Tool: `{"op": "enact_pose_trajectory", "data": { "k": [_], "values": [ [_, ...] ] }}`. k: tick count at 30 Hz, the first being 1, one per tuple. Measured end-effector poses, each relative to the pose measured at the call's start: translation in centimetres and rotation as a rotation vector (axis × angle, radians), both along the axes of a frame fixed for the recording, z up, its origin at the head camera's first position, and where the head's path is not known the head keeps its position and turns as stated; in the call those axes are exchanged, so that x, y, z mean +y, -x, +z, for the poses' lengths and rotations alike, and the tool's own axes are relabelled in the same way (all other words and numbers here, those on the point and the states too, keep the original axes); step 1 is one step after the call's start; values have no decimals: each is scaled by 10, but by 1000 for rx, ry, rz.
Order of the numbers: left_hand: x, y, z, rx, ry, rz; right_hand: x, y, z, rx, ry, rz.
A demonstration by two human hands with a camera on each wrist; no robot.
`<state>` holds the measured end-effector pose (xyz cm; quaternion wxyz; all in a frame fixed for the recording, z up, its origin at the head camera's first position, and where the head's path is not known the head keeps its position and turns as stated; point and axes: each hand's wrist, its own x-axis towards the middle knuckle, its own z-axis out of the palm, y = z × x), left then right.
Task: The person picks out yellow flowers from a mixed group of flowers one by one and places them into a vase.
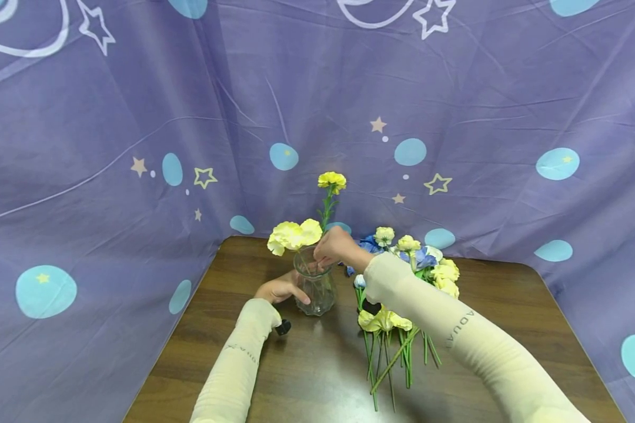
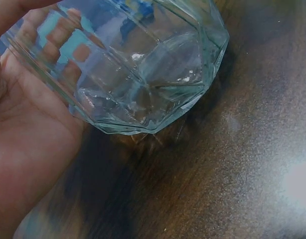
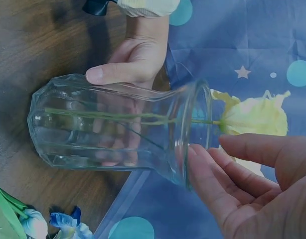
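The glass vase (image 1: 314, 291) stands on the brown table (image 1: 508, 305), near its back edge. The left hand (image 1: 280, 289) holds the vase from the side, with thumb and fingers curled around the glass. The right hand (image 1: 334, 247) is at the rim, fingers relaxed and a little bent, touching the glass edge. A pale yellow flower (image 1: 294, 235) is in the vase. More flowers (image 1: 402, 276) lie just right of it.

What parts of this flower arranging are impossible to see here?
- Head view: the right hand covers the vase mouth, hiding the grip on the stems.
- Left wrist view: the vase top is cut off; the flowers are out of frame.
- Right wrist view: the bunch is cut off at the bottom edge.
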<state>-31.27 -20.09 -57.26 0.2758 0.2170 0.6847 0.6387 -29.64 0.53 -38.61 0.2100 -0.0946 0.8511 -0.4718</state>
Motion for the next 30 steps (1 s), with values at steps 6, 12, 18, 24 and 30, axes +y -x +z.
{"op": "enact_pose_trajectory", "data": {
  "k": [6,12,18,24,30],
  "values": [
    [-1,0,-1,21,-25,-27,8,3,6,-44,7,5],
    [-3,1,-2,27,-27,-27,18,1,13,-47,-17,21],
    [-4,2,-1,17,-16,-9,31,-2,15,-50,-36,45],
    [-2,0,0,18,-23,-8,47,-4,9,-52,-49,64],
    [-1,-4,2,11,-21,-2,65,-10,0,-60,-51,74]
  ]
}}
